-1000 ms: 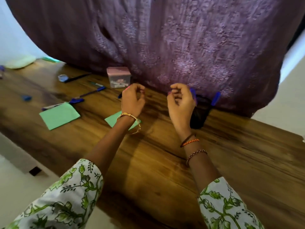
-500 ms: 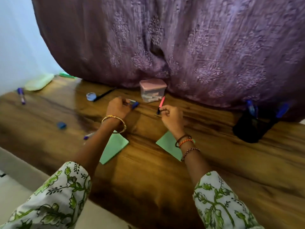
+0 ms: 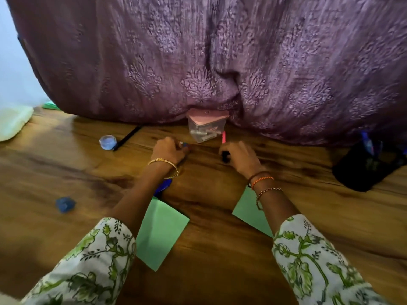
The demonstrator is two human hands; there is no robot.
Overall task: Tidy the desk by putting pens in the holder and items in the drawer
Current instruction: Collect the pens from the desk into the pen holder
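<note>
L hand point(image 3: 168, 150) curled on blue pen point(image 3: 184, 144) | R hand point(image 3: 241, 158) grips pink-black pen point(image 3: 224, 137) upright | clear plastic box point(image 3: 206, 127) just behind | wood desk point(image 3: 66, 172)

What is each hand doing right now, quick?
Left hand: fingers curled round a blue-tipped pen on the desk.
Right hand: fingers grip a pink-and-black pen.
</note>
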